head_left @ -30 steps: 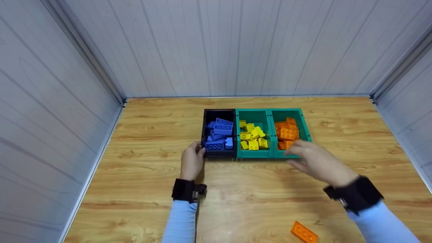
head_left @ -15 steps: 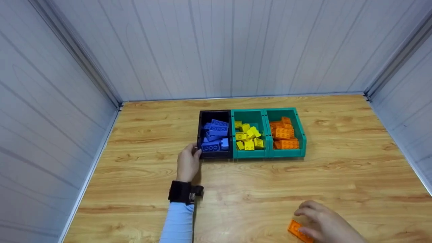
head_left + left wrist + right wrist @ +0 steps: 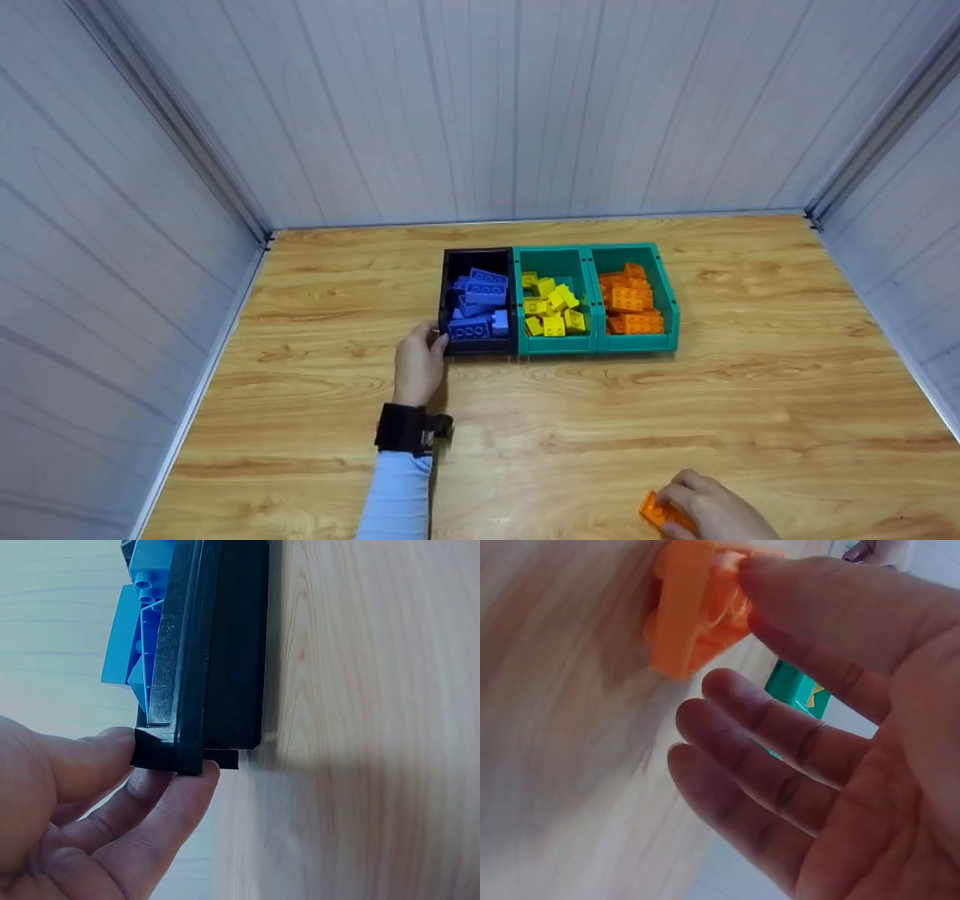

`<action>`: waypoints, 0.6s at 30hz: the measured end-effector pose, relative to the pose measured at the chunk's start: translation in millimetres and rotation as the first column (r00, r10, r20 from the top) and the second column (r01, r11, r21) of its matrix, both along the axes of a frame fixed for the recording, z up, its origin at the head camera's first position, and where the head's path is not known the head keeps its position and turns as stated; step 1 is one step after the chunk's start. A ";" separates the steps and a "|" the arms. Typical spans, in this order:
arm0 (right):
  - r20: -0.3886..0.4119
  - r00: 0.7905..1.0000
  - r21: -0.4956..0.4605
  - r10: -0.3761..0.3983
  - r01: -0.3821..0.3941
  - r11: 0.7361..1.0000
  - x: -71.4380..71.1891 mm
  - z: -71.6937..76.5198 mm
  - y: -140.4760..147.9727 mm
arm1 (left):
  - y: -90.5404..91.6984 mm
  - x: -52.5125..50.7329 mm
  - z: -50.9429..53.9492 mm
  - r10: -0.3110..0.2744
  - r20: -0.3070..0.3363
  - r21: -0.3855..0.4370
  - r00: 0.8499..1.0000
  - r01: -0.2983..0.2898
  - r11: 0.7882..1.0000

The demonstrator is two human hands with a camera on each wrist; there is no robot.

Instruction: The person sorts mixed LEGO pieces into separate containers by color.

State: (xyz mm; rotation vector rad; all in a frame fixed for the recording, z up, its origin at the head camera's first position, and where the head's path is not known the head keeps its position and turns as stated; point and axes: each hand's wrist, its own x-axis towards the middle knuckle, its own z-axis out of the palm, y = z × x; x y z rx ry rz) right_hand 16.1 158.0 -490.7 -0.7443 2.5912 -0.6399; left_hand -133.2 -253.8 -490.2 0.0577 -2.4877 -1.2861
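My left hand [image 3: 418,367] pinches the near left corner of a black bin [image 3: 480,347]. In the left wrist view, thumb and fingertips grip the rim of that bin [image 3: 232,652], which holds several blue toy bricks [image 3: 486,292]. Near the front edge of the head view, my right hand [image 3: 716,510] is on a long orange toy brick [image 3: 651,508], partly covering it. The right wrist view has the thumb and index finger pinching this brick [image 3: 682,615] at one end, while the other fingers of the hand [image 3: 832,787] stay apart from it.
Joined to the black bin's right side are two green bins: a middle one [image 3: 556,345] with yellow bricks [image 3: 555,300] and a right one [image 3: 637,343] with orange bricks [image 3: 628,298]. They stand on a wooden table [image 3: 540,450], with pale panel walls [image 3: 480,112] behind and at both sides.
My right hand has come from the right green bin toward the front and taken hold of the loose orange brick. My left hand stays on the black bin's corner.
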 end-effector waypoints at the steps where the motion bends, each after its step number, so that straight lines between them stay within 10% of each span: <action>1: 0.009 1.000 -0.014 0.003 -0.003 1.000 1.1 -1.5 0.1 | 0.0 0.5 0.0 0.000 -0.008 -0.004 1.000 0.000 1.000; 12: 0.030 0.999 -0.081 0.018 -0.015 0.997 -4.3 4.0 -1.4 | 1.2 1.4 0.7 -0.002 -0.019 -0.004 1.000 0.002 1.000; 15: -0.164 0.986 -0.180 0.006 -0.035 0.983 -23.3 17.9 -0.9 | 1.0 1.3 1.2 -0.002 -0.011 0.002 1.000 0.002 1.000; 18: -0.430 0.901 -0.229 -0.053 -0.052 0.972 -58.7 36.5 -1.1 | 1.0 1.1 1.0 -0.004 -0.010 0.003 1.000 0.004 1.000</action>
